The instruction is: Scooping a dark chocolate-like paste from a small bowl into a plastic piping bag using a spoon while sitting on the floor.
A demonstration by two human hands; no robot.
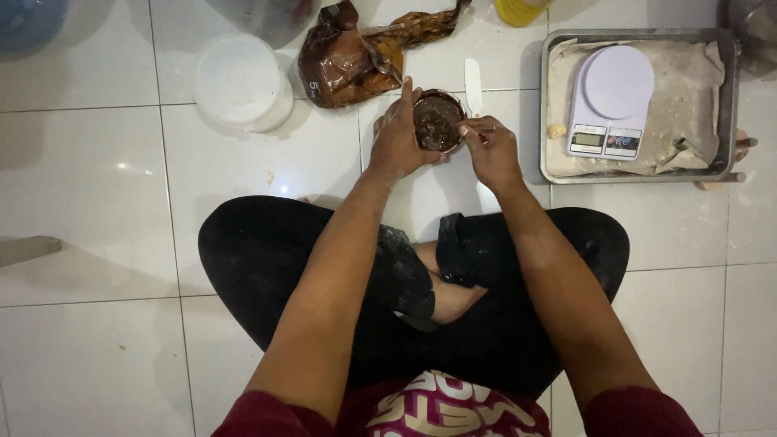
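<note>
**Brown filling worked in a small cup, seated on a tiled floor**

Black-trousered crossed legs point(405, 283) fill the near field. Beyond them, the left hand point(398, 139) wraps closed around a small cup point(438, 121) of dark brown paste; the right hand point(490, 150), at 3 o'clock of it, pinches shut on a thin utensil point(473, 133). Paste may smear over the rim if the cup tips. At 12 o'clock lie a brown bag point(356, 57) and spatula point(473, 85); at 2 o'clock, a scale point(611, 101) in a metal tray point(728, 105). Glossy white floor tiles point(105, 243) throughout.
</note>
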